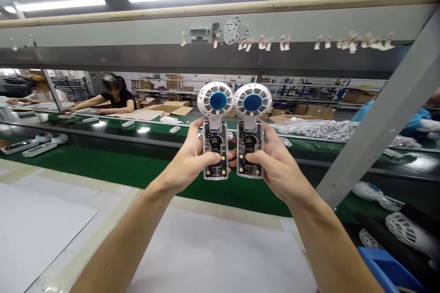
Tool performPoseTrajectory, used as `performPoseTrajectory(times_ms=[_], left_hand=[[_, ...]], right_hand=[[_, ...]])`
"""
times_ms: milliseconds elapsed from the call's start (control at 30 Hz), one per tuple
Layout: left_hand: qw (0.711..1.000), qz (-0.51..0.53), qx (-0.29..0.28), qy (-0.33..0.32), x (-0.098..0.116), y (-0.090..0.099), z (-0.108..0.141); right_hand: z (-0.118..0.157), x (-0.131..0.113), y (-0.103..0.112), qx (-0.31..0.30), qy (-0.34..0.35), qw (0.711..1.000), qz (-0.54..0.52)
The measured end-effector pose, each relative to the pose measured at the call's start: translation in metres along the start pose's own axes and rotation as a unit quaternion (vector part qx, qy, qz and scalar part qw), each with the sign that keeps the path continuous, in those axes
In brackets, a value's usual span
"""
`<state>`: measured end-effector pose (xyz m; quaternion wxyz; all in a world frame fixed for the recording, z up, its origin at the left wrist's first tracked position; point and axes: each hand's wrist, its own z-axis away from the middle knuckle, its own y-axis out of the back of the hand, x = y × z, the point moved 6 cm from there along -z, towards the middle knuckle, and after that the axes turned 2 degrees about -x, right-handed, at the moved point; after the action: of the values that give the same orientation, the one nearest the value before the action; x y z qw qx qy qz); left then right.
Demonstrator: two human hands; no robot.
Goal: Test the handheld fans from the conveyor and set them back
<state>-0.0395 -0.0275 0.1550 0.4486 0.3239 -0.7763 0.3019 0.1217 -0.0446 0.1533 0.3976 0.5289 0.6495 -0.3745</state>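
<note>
My left hand (192, 158) grips a handheld fan (216, 146) by its clear handle, the thumb lying on the front near the middle. A matching handheld fan (250, 144) is in my right hand (275, 160), with that thumb also pressed on its front. Both fans stand upright side by side, their round white heads touching or nearly so. Each head has a blue disc at its centre. Dark circuit boards with small displays and yellow squares show through the handles. My fingers behind the handles are partly hidden.
A green conveyor belt (154, 169) runs across behind a white work surface (213, 247). More fans (41, 144) lie at left. A slanted metal post (381, 105) and a blue bin (388, 270) are at right. Co-workers (118, 96) sit across the line. A shelf beam (137, 32) hangs above.
</note>
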Motion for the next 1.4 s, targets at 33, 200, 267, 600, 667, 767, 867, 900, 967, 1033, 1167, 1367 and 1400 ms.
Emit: performPoseTrajectory(times_ms=[33,200,267,600,667,767,867,900,967,1033,1167,1367,1400], left_hand=[[1.0,-0.004,-0.005,-0.006,0.0007,0.0004,0.0004],[0.999,-0.016,-0.034,-0.018,0.0023,-0.0002,0.0013],[0.999,-0.018,-0.038,-0.022,0.0022,0.0001,0.0012],[1.0,-0.009,-0.018,-0.023,0.0027,0.0039,0.0017],[1.0,-0.004,-0.014,-0.018,0.004,0.0036,0.0019],[1.0,0.01,-0.011,-0.006,0.0059,0.0028,0.0023],[1.0,0.021,-0.008,0.01,0.0064,0.0028,0.0029],[1.0,0.021,-0.008,0.014,0.0063,0.003,0.0031],[1.0,0.019,-0.005,0.018,0.0059,0.0036,0.0032],[1.0,0.021,0.003,0.022,0.0049,0.0041,0.0033],[0.999,0.036,0.012,0.026,0.0029,0.0032,0.0027],[0.998,0.045,0.031,0.028,0.0016,0.0039,0.0014],[0.998,0.046,0.034,0.026,0.0017,0.0042,0.0015]], right_hand=[[-0.0001,-0.0003,-0.0002,0.001,0.001,1.0,0.002],[0.0003,-0.0044,-0.0022,-0.012,0.013,1.0,0.002],[0.0009,-0.0052,-0.0032,-0.022,0.014,1.0,0.006],[0.0033,-0.002,-0.0032,0.007,0.002,1.0,0.005],[0.0038,-0.0015,-0.0037,0.007,-0.003,1.0,-0.005],[0.0044,-0.0012,-0.0039,-0.007,-0.017,0.999,-0.028],[0.0045,-0.0008,-0.0021,-0.02,-0.033,0.999,-0.033],[0.0045,-0.0008,-0.0013,-0.022,-0.036,0.999,-0.032],[0.0044,-0.0009,0.0001,-0.019,-0.037,0.999,-0.028],[0.0045,-0.0014,0.0005,-0.011,-0.034,0.999,-0.028],[0.0051,-0.0013,-0.0007,-0.003,-0.028,0.999,-0.037],[0.003,-0.0004,0.0003,-0.003,-0.015,0.999,-0.031],[0.0025,-0.0004,0.0005,-0.002,-0.014,0.999,-0.028]])
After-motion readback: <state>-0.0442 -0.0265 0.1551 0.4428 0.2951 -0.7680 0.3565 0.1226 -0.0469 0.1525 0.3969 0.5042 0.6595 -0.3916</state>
